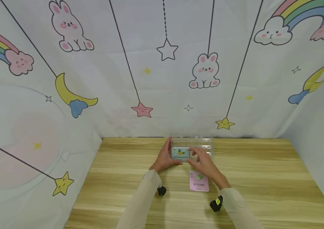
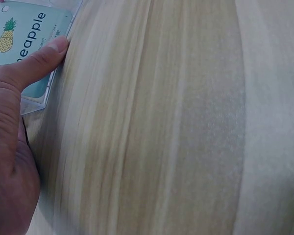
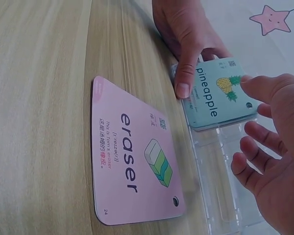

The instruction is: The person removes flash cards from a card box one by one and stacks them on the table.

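Note:
A clear plastic box (image 1: 202, 140) stands at the back of the table. A stack of cards with a light-green pineapple card (image 3: 220, 98) on top sits in its left part. My left hand (image 1: 164, 157) grips the box's left end, its thumb (image 2: 44, 58) along the front edge by the card. From the other side, my right hand (image 1: 203, 160) reaches over the box. One of its digits overlaps the pineapple card in the right wrist view, and the other fingers (image 3: 252, 142) are loosely bent over the box's right part. A pink eraser card (image 1: 199, 183) lies face up in front of the box.
The wood-grain table (image 1: 265, 184) meets a white printed cloth (image 1: 167, 86) right behind the box. More of this cloth hangs at the left and right sides. A black wrist camera (image 1: 216, 204) hangs below the right sleeve, close to the eraser card.

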A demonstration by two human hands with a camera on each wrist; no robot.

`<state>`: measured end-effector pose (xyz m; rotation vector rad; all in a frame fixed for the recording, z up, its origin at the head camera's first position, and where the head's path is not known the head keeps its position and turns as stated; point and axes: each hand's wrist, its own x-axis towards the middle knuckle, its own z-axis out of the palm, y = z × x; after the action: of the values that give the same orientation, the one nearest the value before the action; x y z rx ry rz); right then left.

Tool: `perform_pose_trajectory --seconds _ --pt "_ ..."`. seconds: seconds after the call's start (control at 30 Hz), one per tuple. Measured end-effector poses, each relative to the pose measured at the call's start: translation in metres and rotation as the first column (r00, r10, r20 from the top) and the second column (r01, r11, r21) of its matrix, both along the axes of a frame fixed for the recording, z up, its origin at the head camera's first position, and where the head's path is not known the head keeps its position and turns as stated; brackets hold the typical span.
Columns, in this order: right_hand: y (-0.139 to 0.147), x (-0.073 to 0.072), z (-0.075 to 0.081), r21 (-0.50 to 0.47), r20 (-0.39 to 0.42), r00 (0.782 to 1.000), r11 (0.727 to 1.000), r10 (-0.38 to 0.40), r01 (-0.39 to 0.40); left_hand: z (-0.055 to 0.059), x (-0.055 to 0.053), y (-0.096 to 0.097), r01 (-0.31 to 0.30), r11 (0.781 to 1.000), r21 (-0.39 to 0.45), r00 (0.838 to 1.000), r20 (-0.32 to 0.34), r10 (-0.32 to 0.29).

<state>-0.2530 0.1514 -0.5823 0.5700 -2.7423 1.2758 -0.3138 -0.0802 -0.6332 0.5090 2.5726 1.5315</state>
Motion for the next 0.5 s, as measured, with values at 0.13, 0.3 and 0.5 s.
perform_pose_trajectory --seconds 0.13,0.3,0.5 --pt "-0.0010 -0.0006 -0.0003 -0.018 0.000 1.000 1.000 -0.001 0.001 -0.0006 0.0005 -0.0005 0.004 1.000 0.014 1.000 -0.007 -0.004" --pt "-0.0029 -0.0007 -0.0023 -0.039 -0.017 1.000 0.999 -0.006 0.006 -0.0053 -0.0012 -0.0016 0.014 0.999 0.043 1.000 -0.009 -0.013" --pt "-0.0056 -0.0007 -0.0034 -0.078 -0.014 1.000 0.997 -0.004 0.003 -0.0067 -0.0023 -0.0014 0.015 0.999 0.049 1.000 0.005 -0.015"
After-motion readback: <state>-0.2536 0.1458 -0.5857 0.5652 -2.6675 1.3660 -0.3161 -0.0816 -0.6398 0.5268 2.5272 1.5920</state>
